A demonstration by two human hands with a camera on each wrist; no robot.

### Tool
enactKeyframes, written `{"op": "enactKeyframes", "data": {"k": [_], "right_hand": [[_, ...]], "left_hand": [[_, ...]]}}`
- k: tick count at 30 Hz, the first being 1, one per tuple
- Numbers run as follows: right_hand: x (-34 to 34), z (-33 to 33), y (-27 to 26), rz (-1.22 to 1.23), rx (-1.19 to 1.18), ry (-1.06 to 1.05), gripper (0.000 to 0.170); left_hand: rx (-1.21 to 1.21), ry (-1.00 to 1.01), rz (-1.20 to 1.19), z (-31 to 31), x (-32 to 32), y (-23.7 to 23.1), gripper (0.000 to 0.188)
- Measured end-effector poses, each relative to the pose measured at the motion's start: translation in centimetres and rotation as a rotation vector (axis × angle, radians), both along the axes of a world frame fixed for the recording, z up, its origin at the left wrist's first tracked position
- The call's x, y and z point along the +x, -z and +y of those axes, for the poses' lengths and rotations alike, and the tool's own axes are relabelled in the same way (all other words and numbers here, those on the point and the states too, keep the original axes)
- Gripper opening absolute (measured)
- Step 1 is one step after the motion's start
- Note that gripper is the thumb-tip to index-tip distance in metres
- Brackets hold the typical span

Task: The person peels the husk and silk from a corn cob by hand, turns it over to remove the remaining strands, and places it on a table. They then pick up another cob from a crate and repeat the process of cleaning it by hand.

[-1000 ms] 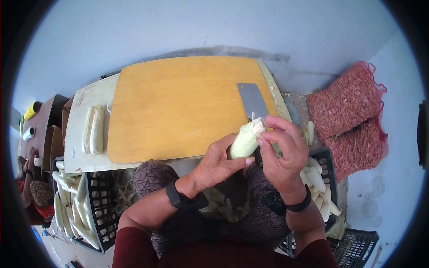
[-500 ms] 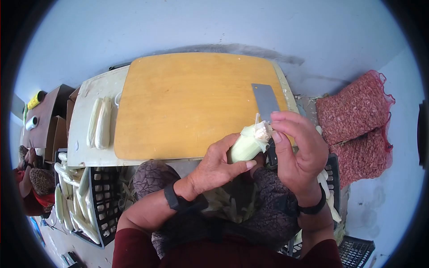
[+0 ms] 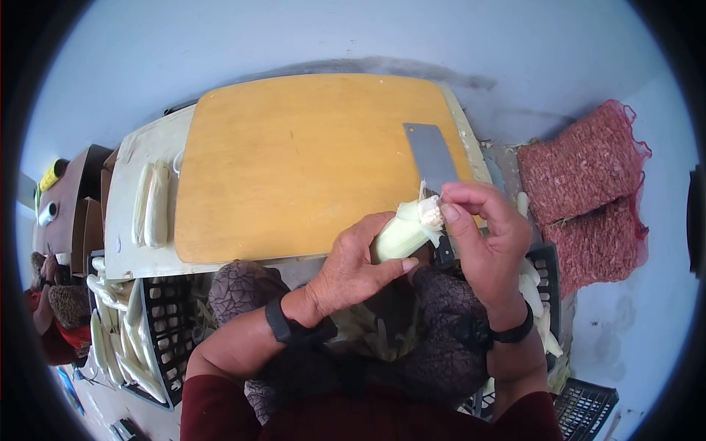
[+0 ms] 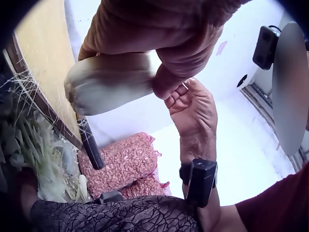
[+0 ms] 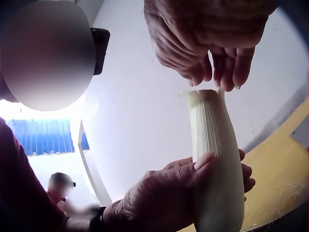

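A pale green husked ear of corn (image 3: 401,237) is held at a tilt above the near edge of the yellow board (image 3: 316,169). The left hand (image 3: 353,268) grips it round the middle, thumb on the near side. At its upper end, where whitish kernels or a cut tip show, the thumb and index finger of the right hand (image 3: 489,242) pinch the edge of the husk. In the right wrist view the husk (image 5: 217,145) has a ragged top rim just under the right hand (image 5: 207,43). A cleaver (image 3: 432,156) lies on the board behind the corn.
Two husked ears (image 3: 151,206) lie on the pale tabletop left of the board. A black crate (image 3: 168,331) of ears stands at the left, another crate (image 3: 546,272) at the right. Red mesh sacks (image 3: 585,165) lie at the right. Another person (image 3: 62,316) sits far left.
The right hand has moved slightly right and turned near the corn's tip. The left hand keeps its hold on the corn. The head view has shifted a little.
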State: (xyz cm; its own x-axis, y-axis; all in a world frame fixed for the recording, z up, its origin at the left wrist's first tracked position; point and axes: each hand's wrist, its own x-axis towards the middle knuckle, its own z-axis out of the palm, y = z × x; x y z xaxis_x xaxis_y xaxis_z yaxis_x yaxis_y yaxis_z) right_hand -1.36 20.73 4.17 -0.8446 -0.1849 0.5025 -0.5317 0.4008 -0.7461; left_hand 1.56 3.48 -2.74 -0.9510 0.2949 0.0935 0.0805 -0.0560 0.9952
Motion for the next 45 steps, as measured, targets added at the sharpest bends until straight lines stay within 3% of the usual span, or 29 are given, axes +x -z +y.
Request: {"op": "enactKeyframes", "data": {"k": [3,21,45], "right_hand": [[0.3,0.3,0.1,0.016,-0.024,0.023,0.018],[1.6,-0.1,0.3,0.22,0.195,0.106,0.027],[1.6,-0.1,1.6,0.256,0.239,0.189,0.013]], "left_hand": [[-0.03,-0.024,0.068,0.3,0.1,0.0,0.048],[0.046,0.028,-0.168,1.0,0.5,-0.2,0.049],[-0.31,-0.148,0.054,1.1,0.5,0.5,0.052]]}}
